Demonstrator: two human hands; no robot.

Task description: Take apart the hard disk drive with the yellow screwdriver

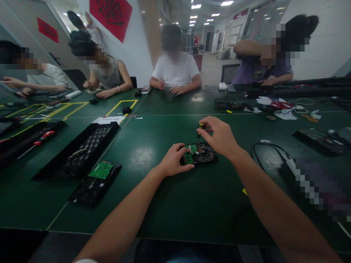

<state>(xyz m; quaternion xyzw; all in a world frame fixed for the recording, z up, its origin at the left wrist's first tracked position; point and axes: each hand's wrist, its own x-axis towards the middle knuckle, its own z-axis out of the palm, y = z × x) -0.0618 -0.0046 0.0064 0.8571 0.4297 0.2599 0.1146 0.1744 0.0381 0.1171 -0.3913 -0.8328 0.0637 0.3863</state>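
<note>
A hard drive [205, 155] with a green circuit board lies flat on the table in front of me. My left hand [177, 160] grips its left end, thumb along the near edge and fingers over the far side and the board. Above the drive, my right hand [219, 136] pinches the black and yellow handle of a small screwdriver [199, 129]. The screwdriver stands upright, its thin shaft pointing down at the board. Whether the tip touches a screw is too small to tell.
Left of me lie another hard drive [95, 180], a long black tray [82, 151] and a red-handled screwdriver [44, 138]. On the right are a hard drive [319, 140], a power strip [297, 175] and cables [257, 148]. Several people sit across the green table [170, 215].
</note>
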